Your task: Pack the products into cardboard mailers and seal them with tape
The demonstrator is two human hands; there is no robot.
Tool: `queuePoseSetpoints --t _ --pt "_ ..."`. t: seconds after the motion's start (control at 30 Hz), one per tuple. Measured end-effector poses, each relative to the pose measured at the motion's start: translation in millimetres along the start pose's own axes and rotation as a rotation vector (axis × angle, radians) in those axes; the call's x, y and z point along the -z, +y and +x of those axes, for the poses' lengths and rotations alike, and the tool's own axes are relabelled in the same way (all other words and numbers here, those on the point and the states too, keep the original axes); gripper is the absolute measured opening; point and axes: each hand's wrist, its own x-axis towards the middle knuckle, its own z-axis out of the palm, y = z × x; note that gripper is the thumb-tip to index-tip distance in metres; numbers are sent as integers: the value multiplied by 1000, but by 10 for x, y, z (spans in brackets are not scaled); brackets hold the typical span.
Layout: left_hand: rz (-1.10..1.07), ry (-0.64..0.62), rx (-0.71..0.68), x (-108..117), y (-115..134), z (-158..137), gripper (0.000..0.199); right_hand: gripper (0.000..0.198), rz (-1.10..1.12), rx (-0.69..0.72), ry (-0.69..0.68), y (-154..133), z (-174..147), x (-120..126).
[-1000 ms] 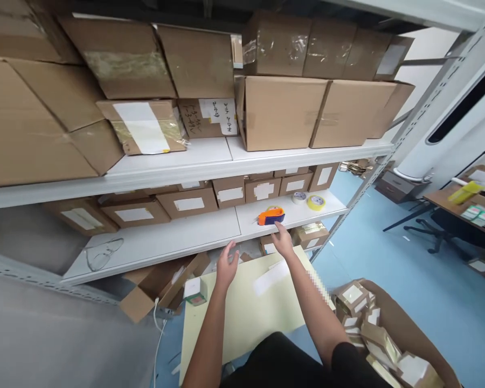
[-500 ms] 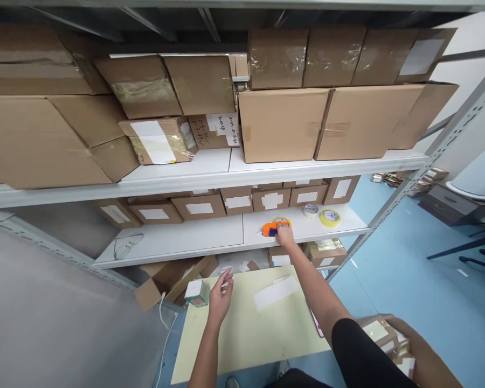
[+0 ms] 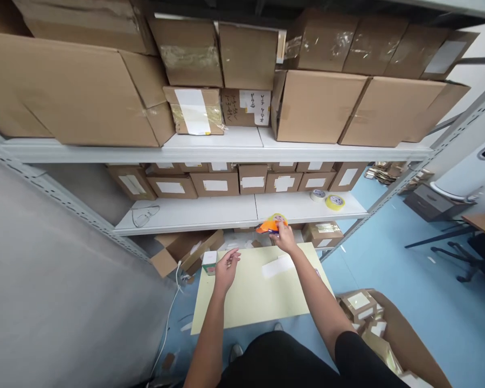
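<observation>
My right hand (image 3: 283, 238) grips an orange tape dispenser (image 3: 270, 224) with a dark blue lower part and a roll of yellow tape on it. It is in front of the middle shelf's edge, above the far side of a pale yellow table (image 3: 258, 307). Over the table's left part, my left hand (image 3: 227, 268) is raised, its fingers loosely bent and apart, with nothing in them. Just left of that hand stands a small white and green box (image 3: 209, 262). White paper strips (image 3: 276, 267) lie on the table below my right hand.
On the middle shelf (image 3: 194, 212) are glasses (image 3: 144, 214), a white tape roll (image 3: 317, 195), a yellow tape roll (image 3: 335, 202) and labelled cartons. Large cartons fill the upper shelf. An open carton (image 3: 165, 263) sits left of the table; a big carton (image 3: 408, 328) of packages stands at right.
My right hand has lifted the tape dispenser off the middle shelf and drawn it back toward the table. My left hand stays raised near the small box. The camera view has shifted.
</observation>
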Motion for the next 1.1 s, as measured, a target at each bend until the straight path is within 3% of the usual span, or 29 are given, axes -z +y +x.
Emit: queuePoseSetpoints --t 0.13,0.3,0.53,0.63,0.93,1.1 --pt "-42 -28 39 124 -163 -93 52 44 -7 31 -105 -193 -398 -286" --pt "-58 -53 82 225 -374 -215 48 48 -56 56 -258 -188 -944 -655" --pt "-43 -11 106 298 -483 -387 45 69 -173 -156 -417 226 -1663 -904" --pt "-16 43 108 286 -526 -499 44 67 -200 -227 -487 494 -1910 -920" --pt "38 92 194 -204 -450 -850 46 28 -193 -453 -539 1240 -2375 -945" --pt "139 147 241 -487 -398 -1066 46 18 -1 -512 -380 1507 -2546 -1033"
